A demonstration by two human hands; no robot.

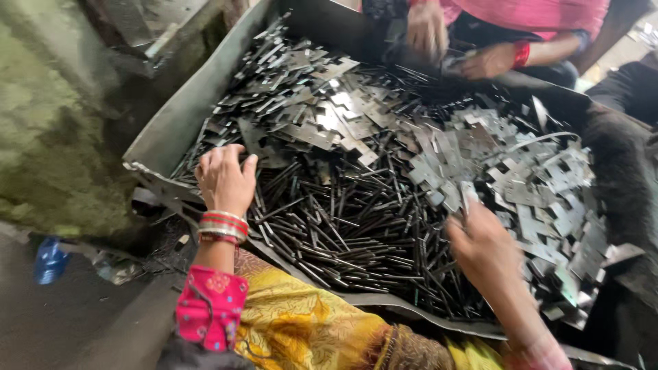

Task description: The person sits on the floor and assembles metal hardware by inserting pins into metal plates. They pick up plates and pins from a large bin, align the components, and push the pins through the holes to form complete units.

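left hand [225,179] curled empty over metal pins [343,226] | right hand [483,247] pinching a notched plate [467,195] | risk: sharp plate edges may cut fingers

Single head-worn view, looking steeply down and forward from close above the metal tray [179,116]. Tilted slightly, near edge of the tray at bottom, far edge at top where another person's hands [426,29] reach in. Floor visible left of the tray. No second view to share with
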